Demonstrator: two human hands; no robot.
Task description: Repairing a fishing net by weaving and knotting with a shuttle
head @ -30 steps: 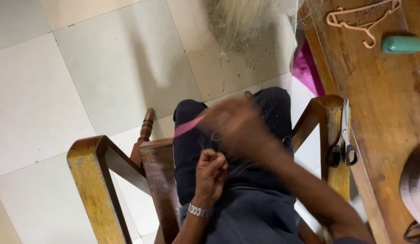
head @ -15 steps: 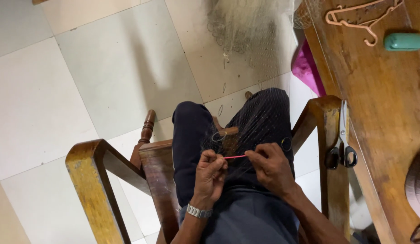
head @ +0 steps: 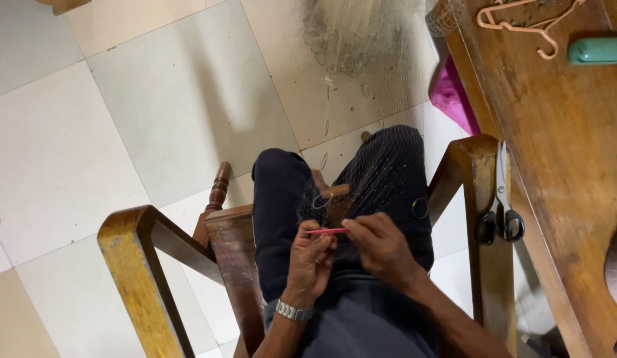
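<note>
I sit in a wooden chair in dark trousers. A fine, thin net with small metal rings lies over my right knee and trails down to the floor. My left hand, a metal watch on its wrist, is closed and pinches the net above my lap. Close beside it, my right hand grips a slim pink netting needle at one end. The needle points left across the left hand's fingers. A small wooden piece sits just beyond the hands, under the net.
A wooden table runs along the right side. It bears a pink hanger and a green oblong object. Black-handled scissors rest at the chair's right arm. A magenta object lies below the table edge. The floor is pale tile.
A second ago my right hand was swinging up in a blur with the pink needle. It has come back down beside the left hand, and both are now still and close together.
</note>
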